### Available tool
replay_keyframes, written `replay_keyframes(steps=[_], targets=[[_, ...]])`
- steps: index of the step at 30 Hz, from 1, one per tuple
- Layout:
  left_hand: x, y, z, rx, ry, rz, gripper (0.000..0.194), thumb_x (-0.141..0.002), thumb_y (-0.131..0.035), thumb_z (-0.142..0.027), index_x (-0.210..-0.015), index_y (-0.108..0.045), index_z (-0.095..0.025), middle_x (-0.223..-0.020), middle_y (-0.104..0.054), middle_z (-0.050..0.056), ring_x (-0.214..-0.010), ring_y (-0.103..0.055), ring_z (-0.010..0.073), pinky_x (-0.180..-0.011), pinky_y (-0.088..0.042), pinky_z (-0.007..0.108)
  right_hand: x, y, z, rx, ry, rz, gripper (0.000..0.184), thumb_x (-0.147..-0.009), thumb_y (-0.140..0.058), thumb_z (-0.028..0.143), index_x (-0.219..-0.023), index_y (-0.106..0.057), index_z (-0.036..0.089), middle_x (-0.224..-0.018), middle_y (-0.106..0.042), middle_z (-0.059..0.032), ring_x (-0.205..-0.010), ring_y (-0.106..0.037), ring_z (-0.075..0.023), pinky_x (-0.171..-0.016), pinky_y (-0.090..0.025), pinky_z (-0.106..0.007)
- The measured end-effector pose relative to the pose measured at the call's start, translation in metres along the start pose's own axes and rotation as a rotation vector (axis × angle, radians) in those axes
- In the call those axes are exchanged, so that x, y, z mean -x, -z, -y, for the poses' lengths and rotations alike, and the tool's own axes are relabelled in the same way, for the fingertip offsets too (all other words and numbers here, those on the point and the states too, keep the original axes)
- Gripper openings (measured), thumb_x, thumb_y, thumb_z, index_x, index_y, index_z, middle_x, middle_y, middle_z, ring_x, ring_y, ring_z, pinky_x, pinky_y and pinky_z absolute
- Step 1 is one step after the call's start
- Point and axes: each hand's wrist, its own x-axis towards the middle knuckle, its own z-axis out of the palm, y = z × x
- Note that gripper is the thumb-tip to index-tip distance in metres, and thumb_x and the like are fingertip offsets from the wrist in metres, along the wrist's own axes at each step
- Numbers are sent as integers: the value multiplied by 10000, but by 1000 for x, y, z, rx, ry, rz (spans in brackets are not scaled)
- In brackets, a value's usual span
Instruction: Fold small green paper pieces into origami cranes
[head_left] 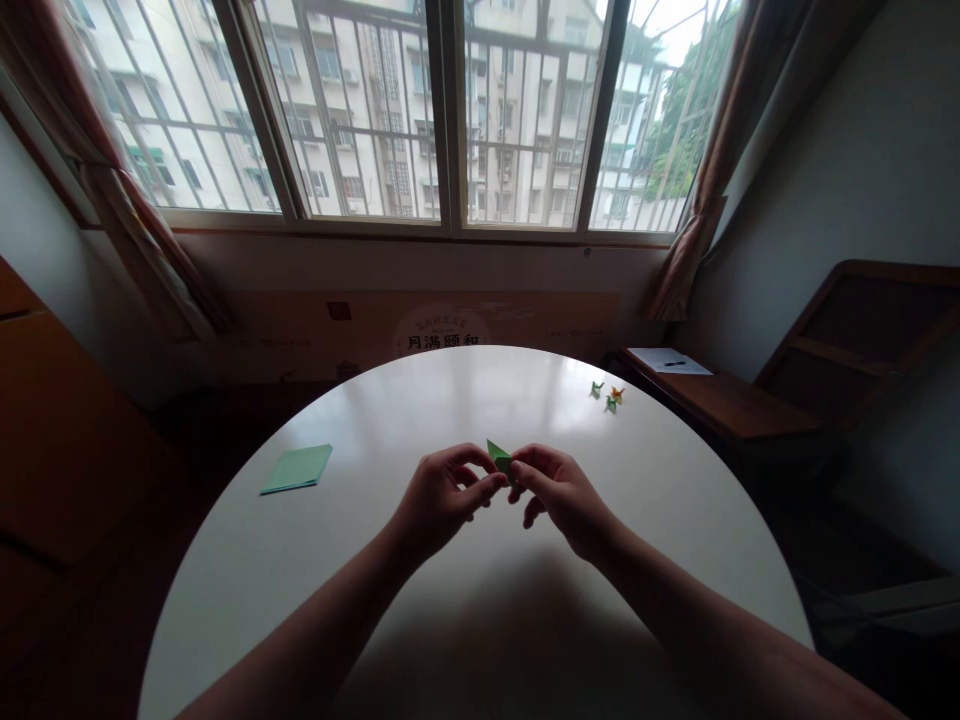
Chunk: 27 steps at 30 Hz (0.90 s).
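Note:
A small piece of folded green paper (500,459) is held up above the white round table, between my two hands. My left hand (454,490) pinches its left side with thumb and forefinger. On the other side, my right hand (551,485) grips the paper's right edge, its lower fingers curled beneath. One pointed tip of the paper sticks up at the upper left. Fingertips cover much of its lower part, so the full folded shape cannot be made out.
A stack of square green paper (296,469) lies at the table's left. Three small folded paper figures, two green (596,388) and one orange (617,394), stand at the far right of the white table (480,630). Beyond is a wooden chair (697,400) bearing paper sheets and a pen.

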Motion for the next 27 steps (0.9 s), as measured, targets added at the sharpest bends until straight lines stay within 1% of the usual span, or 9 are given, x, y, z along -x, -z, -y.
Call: replay_keyframes(steps=[3, 5, 7, 9, 15, 21, 24, 27], targets=[[0, 0, 0, -58, -82, -30, 209, -799, -726, -345, -758, -660, -150, -698, -674, 43, -598, -640, 155, -429, -477, 194, 0, -1, 1, -13, -2, 7, 243, -798, -723, 389, -867, -683, 160, -751, -650, -42, -679, -620, -173, -421, -486, -213], [0, 0, 1, -66, -110, -57, 154, -797, -717, -300, -780, -675, -153, -768, -695, 58, -646, -655, 165, -443, -490, 196, 0, -2, 1, -22, -9, 10, 241, -793, -727, 390, -862, -685, 163, -754, -651, -42, -679, -622, -174, -422, -486, -213], [0, -1, 2, -40, -102, -72, 92, -784, -695, -234, -835, -696, -157, -771, -706, 57, -643, -654, 167, -440, -498, 201, 0, -2, 0, -32, -17, 10, 245, -789, -731, 393, -865, -688, 164, -764, -652, -44, -681, -624, -174, -420, -488, -213], [-1, -1, 3, -6, -85, -86, 102, -767, -676, -191, -859, -705, -158, -757, -711, 53, -624, -647, 166, -432, -502, 207, 0, -1, 0, -46, -20, 6, 250, -788, -732, 396, -868, -691, 163, -758, -647, -42, -676, -622, -172, -416, -488, -211], [-1, -4, 5, 5, -75, -140, 109, -744, -666, -155, -847, -699, -157, -747, -709, 44, -598, -638, 160, -422, -493, 207, -1, -3, -1, -31, 8, -11, 276, -779, -740, 409, -876, -707, 153, -728, -645, -43, -655, -613, -168, -408, -486, -210], [0, -5, 4, -94, -139, -193, 92, -786, -705, -216, -861, -703, -162, -786, -710, 50, -648, -655, 163, -472, -505, 208, 0, -5, -2, 37, 60, -30, 304, -782, -732, 423, -902, -748, 144, -731, -677, -67, -648, -619, -176, -407, -488, -222], [0, -5, 6, -144, -191, -207, 95, -802, -710, -234, -875, -700, -174, -866, -695, 55, -689, -649, 157, -478, -492, 199, 0, -5, -2, 46, 56, -36, 315, -777, -734, 429, -914, -758, 146, -737, -687, -71, -652, -626, -179, -404, -486, -221], [0, -3, 6, -227, -248, -229, 79, -812, -713, -256, -843, -719, -184, -927, -657, 62, -717, -622, 147, -488, -482, 198, 0, -5, -2, 56, 57, -19, 321, -791, -723, 424, -951, -761, 148, -771, -700, -76, -666, -633, -180, -405, -485, -216]])
